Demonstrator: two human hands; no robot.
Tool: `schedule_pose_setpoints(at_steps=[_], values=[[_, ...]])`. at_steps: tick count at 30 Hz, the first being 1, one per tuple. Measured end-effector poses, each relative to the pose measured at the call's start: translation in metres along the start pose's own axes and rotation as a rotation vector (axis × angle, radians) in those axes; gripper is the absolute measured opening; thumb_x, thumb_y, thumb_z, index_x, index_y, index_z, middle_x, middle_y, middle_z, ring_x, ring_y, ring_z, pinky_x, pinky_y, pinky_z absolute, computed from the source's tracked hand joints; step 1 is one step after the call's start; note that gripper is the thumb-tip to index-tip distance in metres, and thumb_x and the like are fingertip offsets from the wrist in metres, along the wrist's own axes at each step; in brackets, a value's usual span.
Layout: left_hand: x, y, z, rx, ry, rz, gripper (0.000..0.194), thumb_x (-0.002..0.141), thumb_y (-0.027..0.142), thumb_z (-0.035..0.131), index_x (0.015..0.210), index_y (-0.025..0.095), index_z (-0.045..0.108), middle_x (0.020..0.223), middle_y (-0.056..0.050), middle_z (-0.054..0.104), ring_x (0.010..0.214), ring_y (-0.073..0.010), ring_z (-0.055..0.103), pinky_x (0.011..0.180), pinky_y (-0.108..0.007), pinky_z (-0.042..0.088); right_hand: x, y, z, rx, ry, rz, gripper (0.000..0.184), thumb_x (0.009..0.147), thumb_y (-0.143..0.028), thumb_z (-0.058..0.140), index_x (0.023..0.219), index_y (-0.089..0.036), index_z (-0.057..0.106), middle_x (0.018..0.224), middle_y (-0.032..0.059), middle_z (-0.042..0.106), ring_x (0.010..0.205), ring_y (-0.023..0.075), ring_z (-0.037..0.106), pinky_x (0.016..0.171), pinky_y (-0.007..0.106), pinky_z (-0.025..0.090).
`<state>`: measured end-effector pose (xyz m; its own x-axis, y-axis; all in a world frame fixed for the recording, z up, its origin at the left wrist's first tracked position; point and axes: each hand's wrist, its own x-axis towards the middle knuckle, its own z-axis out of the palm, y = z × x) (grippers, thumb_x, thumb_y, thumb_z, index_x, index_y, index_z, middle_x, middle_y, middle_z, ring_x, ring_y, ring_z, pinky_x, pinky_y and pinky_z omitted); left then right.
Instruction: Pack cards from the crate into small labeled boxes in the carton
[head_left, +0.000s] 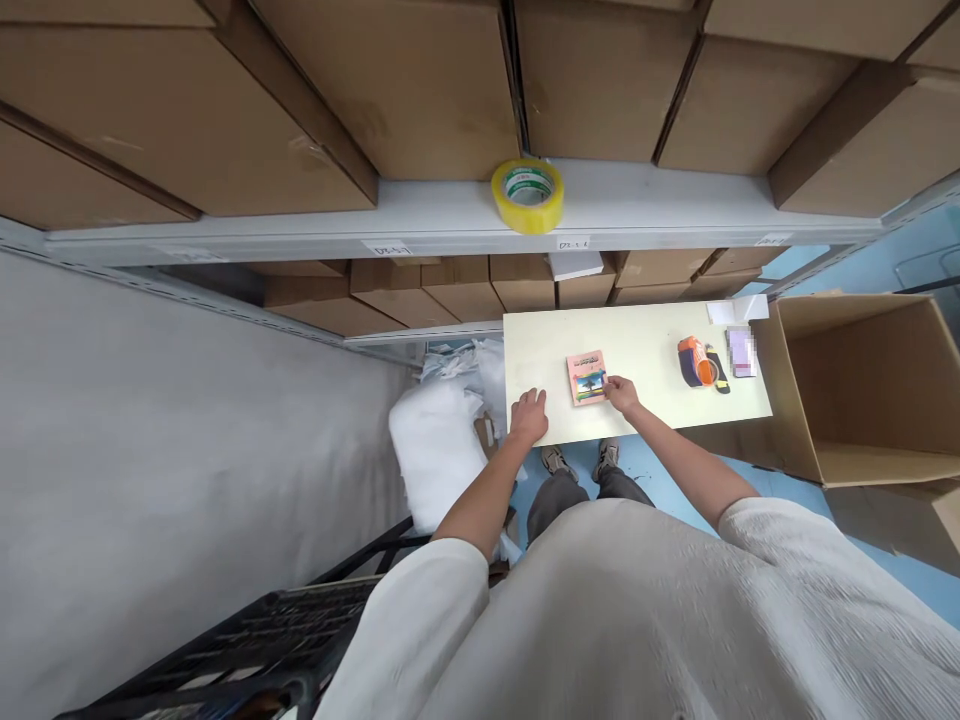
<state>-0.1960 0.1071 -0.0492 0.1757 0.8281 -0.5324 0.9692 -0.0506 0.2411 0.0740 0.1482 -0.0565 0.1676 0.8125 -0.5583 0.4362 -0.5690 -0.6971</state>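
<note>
A small pink book [586, 378] with a tree picture on its cover lies on the pale tabletop [637, 340]. My right hand [621, 393] pinches the lower right edge of the book between thumb and fingers. Left of the book, my left hand [529, 415] rests on the table near its front left corner. Its fingers lie on the surface, slightly bent and apart, with nothing in them.
An orange and black tape dispenser [697, 362] and a purple item [742, 352] lie at the table's right. Yellow tape [528, 196] sits on the shelf edge above. An open carton [862, 380] stands right, white wrapping [435, 450] left, a black crate [247, 640] lower left.
</note>
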Motion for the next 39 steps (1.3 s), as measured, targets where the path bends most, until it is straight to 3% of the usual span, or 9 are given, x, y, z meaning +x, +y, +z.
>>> schedule_pose_setpoints(at_steps=[7,15,20,23,27,32,39], values=[[-0.001,-0.002,0.005,-0.019,0.002,0.006,0.077,0.095,0.016,0.054,0.171,0.019,0.042,0.177,-0.019,0.040,0.162,-0.0376,0.038,0.128,-0.053,0.039,-0.005,0.029,0.033,-0.104,-0.009,0.028,0.024,0.084,-0.031,0.061,0.098,-0.023,0.079,0.091,0.0041,0.079,0.090,0.0234,0.072,0.081,0.031,0.058],[-0.001,-0.001,0.004,-0.014,0.033,0.002,0.071,0.095,0.015,0.054,0.166,0.017,0.048,0.174,-0.021,0.043,0.157,-0.0383,0.044,0.127,-0.053,0.040,0.001,0.043,0.025,-0.121,0.031,0.051,0.019,0.084,-0.026,0.065,0.099,-0.024,0.077,0.098,0.0058,0.080,0.097,0.0244,0.073,0.088,0.033,0.057],[-0.004,0.025,0.008,-0.018,0.166,0.080,0.065,0.094,0.011,0.052,0.159,0.017,0.054,0.169,-0.022,0.048,0.155,-0.0382,0.044,0.127,-0.054,0.038,0.006,0.051,0.006,-0.133,0.168,0.018,0.032,0.081,-0.023,0.063,0.111,-0.022,0.074,0.102,0.0067,0.077,0.100,0.0254,0.072,0.095,0.036,0.058],[-0.003,0.052,0.017,-0.069,0.145,0.146,0.066,0.099,0.019,0.053,0.165,0.021,0.048,0.172,-0.018,0.046,0.151,-0.0366,0.048,0.123,-0.052,0.044,0.009,0.054,-0.004,-0.170,0.226,0.052,0.037,0.080,-0.025,0.066,0.116,-0.020,0.071,0.110,0.0106,0.073,0.103,0.0268,0.071,0.096,0.038,0.058],[0.006,0.079,0.028,-0.111,0.118,0.138,0.074,0.098,0.026,0.064,0.170,0.025,0.043,0.181,-0.016,0.034,0.158,-0.0393,0.042,0.125,-0.052,0.043,0.014,0.055,-0.006,-0.178,0.238,0.085,0.029,0.077,-0.027,0.070,0.105,-0.022,0.069,0.114,0.0112,0.069,0.103,0.0265,0.069,0.095,0.039,0.059],[0.014,0.091,0.035,-0.096,0.127,0.061,0.073,0.100,0.026,0.063,0.170,0.025,0.043,0.182,-0.017,0.032,0.160,-0.0421,0.039,0.127,-0.056,0.040,0.015,0.050,-0.001,-0.188,0.193,0.125,0.020,0.075,-0.030,0.072,0.093,-0.025,0.064,0.111,0.0083,0.069,0.101,0.0253,0.070,0.092,0.038,0.058],[0.016,0.096,0.034,-0.069,0.121,0.025,0.074,0.100,0.030,0.065,0.171,0.024,0.042,0.182,-0.017,0.032,0.164,-0.0435,0.034,0.133,-0.058,0.034,0.010,0.042,-0.004,-0.128,0.170,0.149,0.039,0.076,-0.031,0.071,0.112,-0.027,0.058,0.093,-0.0004,0.069,0.092,0.0230,0.069,0.086,0.033,0.054]])
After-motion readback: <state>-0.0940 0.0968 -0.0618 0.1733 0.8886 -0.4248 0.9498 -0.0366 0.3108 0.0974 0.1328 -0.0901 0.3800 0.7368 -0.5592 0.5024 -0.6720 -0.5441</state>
